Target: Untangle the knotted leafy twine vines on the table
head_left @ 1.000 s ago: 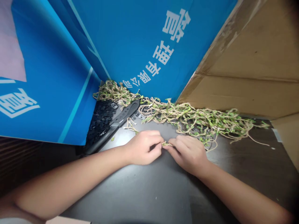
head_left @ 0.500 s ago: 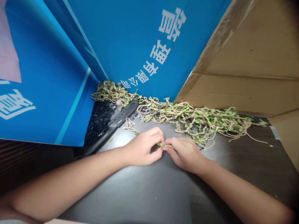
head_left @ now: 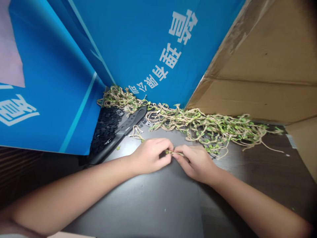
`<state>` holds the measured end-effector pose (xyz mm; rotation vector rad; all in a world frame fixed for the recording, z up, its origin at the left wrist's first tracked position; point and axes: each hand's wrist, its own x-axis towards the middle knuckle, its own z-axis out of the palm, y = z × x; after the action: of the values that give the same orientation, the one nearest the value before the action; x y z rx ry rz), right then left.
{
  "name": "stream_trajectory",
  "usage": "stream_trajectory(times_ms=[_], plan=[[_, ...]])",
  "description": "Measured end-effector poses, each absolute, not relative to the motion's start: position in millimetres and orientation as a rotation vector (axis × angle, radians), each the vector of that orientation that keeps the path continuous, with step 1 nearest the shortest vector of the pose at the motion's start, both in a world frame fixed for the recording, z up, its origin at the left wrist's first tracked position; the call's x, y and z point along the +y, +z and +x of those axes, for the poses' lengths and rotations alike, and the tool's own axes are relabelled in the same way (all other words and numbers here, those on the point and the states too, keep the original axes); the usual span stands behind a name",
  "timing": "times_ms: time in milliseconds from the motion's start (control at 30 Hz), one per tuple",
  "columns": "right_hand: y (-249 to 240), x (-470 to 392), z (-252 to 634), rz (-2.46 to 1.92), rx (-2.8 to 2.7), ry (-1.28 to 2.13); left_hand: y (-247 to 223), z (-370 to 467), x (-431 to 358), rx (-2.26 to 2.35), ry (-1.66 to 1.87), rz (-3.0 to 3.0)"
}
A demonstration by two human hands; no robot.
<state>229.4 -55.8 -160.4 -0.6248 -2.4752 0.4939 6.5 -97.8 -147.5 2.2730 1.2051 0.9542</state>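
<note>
Both hands meet above the grey mat, fingertips close together around a thin piece of leafy twine (head_left: pixel 178 153). My left hand (head_left: pixel 154 155) is closed on the twine's left part, where a bit of green shows between thumb and fingers. Thumb and forefinger of my right hand (head_left: pixel 195 162) pinch it just to the right. One trailing strand (head_left: pixel 137 132) lies behind my left hand. Beyond the hands, a long pile of green-leaved twine (head_left: pixel 218 127) runs along the back, with a smaller bundle (head_left: pixel 119 97) at its left end.
A black-handled tool (head_left: pixel 114 142) lies slantwise left of my left hand, beside many small black pieces (head_left: pixel 105 122). Blue panels with white characters (head_left: pixel 148 43) stand behind and left. Brown cardboard (head_left: pixel 262 66) rises at the back right. The grey mat (head_left: pixel 138 205) covers the near surface.
My left hand has shifted very slightly left, and the fingertips of the two hands sit a little differently on the twine. The pile and tool stay put.
</note>
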Motion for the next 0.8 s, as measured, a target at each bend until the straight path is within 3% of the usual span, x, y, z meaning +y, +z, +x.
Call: stream_trajectory(times_ms=[500,800], plan=[[-159.1,-54.9,226.0,-0.603,-2.431,0.38,-146.5,8.2,-98.2,1.229,0.943,2.288],[-155.7,-52.3,226.4,-0.663,-2.412,0.502,-147.2,5.4,-98.7,1.137,1.069,2.24]])
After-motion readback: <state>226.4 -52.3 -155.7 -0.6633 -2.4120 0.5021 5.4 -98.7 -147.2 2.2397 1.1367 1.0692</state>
